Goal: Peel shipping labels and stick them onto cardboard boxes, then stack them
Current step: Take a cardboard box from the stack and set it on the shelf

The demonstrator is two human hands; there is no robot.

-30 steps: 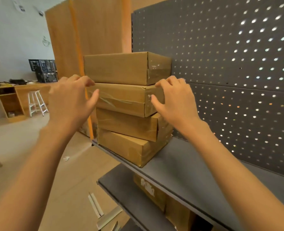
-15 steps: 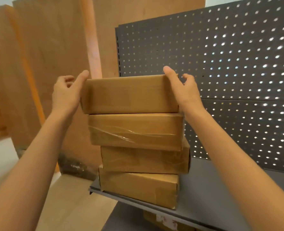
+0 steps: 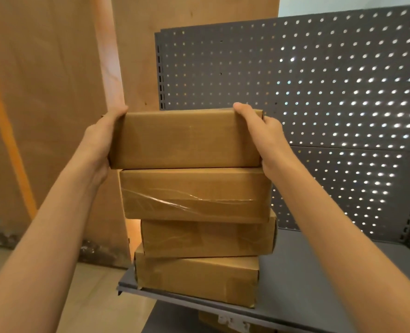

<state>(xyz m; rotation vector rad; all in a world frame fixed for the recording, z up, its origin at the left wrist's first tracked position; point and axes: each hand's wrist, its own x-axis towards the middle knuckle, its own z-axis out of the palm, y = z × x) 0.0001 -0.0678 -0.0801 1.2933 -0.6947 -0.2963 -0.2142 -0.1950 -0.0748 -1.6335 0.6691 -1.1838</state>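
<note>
Both hands had closed in from just beside the top box (image 3: 187, 138) to clamp its ends. Left hand (image 3: 103, 138) gripped the left end, right hand (image 3: 261, 135) the right, thumbs hooked over the top edge. Between the palms, its long axis ran left to right, broad side facing the wearer, resting on three stacked boxes (image 3: 196, 195).
</note>
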